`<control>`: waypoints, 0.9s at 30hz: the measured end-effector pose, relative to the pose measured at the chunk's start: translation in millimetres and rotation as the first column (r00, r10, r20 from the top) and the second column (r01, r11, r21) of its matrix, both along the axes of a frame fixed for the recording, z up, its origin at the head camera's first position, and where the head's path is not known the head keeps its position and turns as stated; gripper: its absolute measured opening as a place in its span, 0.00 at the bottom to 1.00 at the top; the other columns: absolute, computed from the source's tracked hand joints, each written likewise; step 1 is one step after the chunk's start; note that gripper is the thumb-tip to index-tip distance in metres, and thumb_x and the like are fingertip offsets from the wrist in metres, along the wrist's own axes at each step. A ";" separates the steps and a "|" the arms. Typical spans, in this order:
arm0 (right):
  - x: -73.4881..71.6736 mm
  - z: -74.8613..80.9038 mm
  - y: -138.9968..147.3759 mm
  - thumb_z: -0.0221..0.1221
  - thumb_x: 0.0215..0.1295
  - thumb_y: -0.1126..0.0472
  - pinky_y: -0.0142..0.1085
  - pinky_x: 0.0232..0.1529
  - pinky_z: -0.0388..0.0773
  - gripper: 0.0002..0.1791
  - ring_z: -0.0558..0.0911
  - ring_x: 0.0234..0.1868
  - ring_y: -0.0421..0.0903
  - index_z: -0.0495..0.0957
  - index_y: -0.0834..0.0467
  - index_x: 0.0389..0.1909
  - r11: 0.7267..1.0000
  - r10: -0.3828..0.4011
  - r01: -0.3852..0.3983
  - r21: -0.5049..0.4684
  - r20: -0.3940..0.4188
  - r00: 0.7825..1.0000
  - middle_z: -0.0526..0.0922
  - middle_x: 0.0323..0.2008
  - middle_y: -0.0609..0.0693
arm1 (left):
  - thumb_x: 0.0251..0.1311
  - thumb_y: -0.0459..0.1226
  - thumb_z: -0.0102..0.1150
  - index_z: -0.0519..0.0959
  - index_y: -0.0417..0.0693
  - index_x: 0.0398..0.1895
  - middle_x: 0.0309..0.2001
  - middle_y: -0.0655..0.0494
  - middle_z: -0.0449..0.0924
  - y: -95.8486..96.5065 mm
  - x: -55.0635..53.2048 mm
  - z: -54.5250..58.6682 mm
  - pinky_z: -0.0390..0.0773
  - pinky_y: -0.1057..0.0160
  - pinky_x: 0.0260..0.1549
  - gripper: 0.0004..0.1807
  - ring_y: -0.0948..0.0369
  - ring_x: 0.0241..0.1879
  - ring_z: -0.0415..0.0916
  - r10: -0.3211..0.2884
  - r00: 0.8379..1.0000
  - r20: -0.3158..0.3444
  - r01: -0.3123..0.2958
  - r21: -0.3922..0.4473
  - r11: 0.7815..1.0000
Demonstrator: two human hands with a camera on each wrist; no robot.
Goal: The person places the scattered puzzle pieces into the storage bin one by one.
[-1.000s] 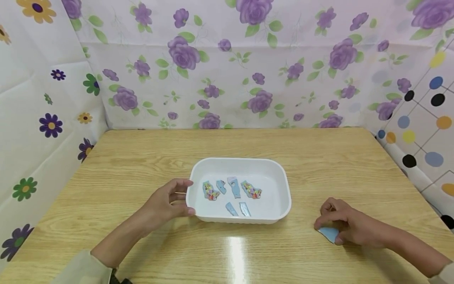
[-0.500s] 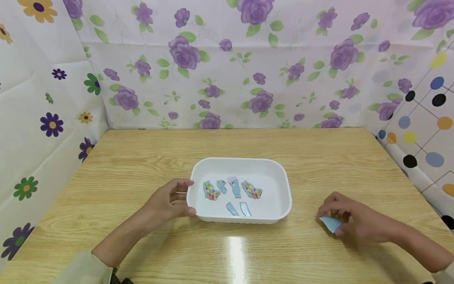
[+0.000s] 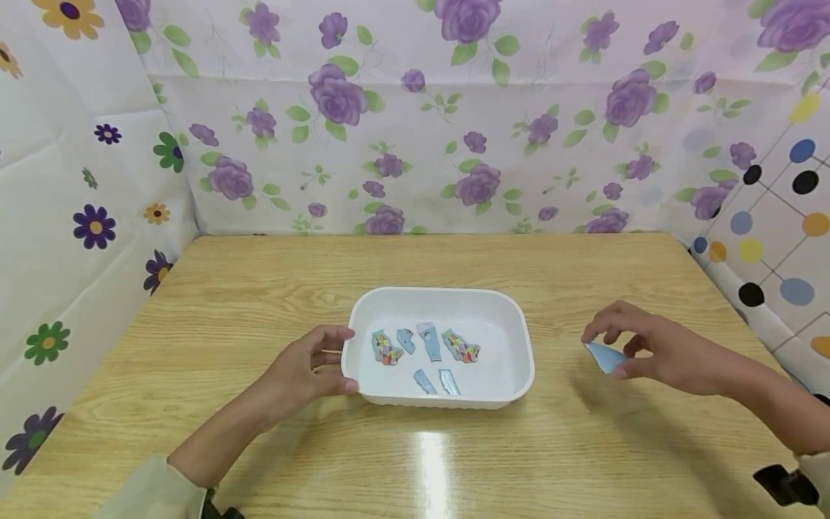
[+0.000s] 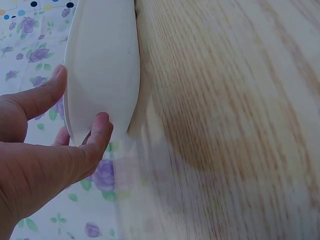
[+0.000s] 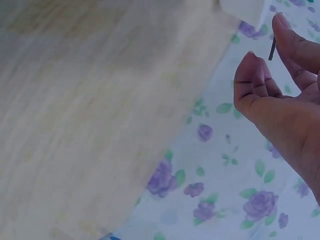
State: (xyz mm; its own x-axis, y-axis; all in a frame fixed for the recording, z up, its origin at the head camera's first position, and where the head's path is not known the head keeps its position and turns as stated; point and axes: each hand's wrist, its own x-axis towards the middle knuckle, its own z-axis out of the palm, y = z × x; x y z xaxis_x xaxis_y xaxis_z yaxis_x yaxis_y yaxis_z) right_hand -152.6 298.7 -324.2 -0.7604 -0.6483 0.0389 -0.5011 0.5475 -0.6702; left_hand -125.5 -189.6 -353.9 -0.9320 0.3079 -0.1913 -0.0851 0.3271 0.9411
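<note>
One light-blue piece (image 3: 606, 356) is pinched in the right hand (image 3: 655, 351), raised above the worktop (image 3: 233, 303) right of the white tray (image 3: 522, 339). The left hand (image 3: 300, 374) grips the tray's left rim; six pieces (image 3: 424, 352) lie inside.

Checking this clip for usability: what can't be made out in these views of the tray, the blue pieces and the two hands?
- Head view: the prints on the pieces in the white tray are too small to read.
- Head view: the blue piece is partly covered by the right hand.
- Right wrist view: that piece shows edge-on only, as a thin dark sliver.
- Left wrist view: the left hand and the tray's outer wall hide its contents.
</note>
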 end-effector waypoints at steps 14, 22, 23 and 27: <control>-15.4 9.3 -30.7 0.64 0.60 0.66 0.35 0.40 0.82 0.21 0.70 0.46 0.42 0.74 0.51 0.54 0.998 -0.026 0.028 -0.054 0.041 0.999 0.71 0.52 0.47 | 0.51 0.33 0.71 0.62 0.39 0.66 0.61 0.40 0.65 -0.7 0.0 -0.8 0.81 0.61 0.48 0.40 0.46 0.60 0.69 -0.004 1.000 0.005 0.004 0.039 0.999; -21.7 16.3 -50.8 0.64 0.59 0.69 0.35 0.43 0.81 0.22 0.69 0.47 0.44 0.74 0.50 0.54 0.998 -0.043 0.045 -0.043 0.051 0.998 0.69 0.52 0.48 | 0.51 0.34 0.72 0.61 0.39 0.67 0.62 0.39 0.65 -1.5 0.6 -0.6 0.80 0.61 0.49 0.41 0.46 0.60 0.69 -0.014 1.000 -0.003 0.015 0.038 0.999; -22.7 17.2 -53.4 0.64 0.59 0.69 0.36 0.44 0.81 0.22 0.69 0.48 0.45 0.74 0.51 0.54 0.998 -0.044 0.046 -0.044 0.056 0.997 0.69 0.52 0.48 | 0.51 0.35 0.72 0.61 0.39 0.67 0.62 0.40 0.65 -1.4 0.6 -0.6 0.80 0.61 0.49 0.41 0.47 0.60 0.69 -0.014 1.000 0.001 0.014 0.039 0.999; -26.1 20.9 -64.3 0.64 0.59 0.70 0.37 0.45 0.81 0.22 0.69 0.48 0.48 0.75 0.51 0.54 0.998 -0.041 0.045 -0.044 0.084 0.996 0.70 0.52 0.49 | 0.51 0.35 0.72 0.61 0.40 0.67 0.62 0.41 0.65 -1.1 0.4 -0.5 0.80 0.61 0.49 0.41 0.47 0.60 0.69 -0.016 1.000 0.006 0.016 0.042 0.999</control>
State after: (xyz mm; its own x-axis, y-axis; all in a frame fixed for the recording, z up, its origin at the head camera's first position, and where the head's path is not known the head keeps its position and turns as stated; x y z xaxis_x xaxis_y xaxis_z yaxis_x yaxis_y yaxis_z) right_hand -178.7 234.4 -303.3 -0.7892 -0.6141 0.0036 -0.4197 0.5351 -0.7332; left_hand -125.1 -190.7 -354.4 -0.9256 0.3306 -0.1843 -0.0866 0.2891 0.9534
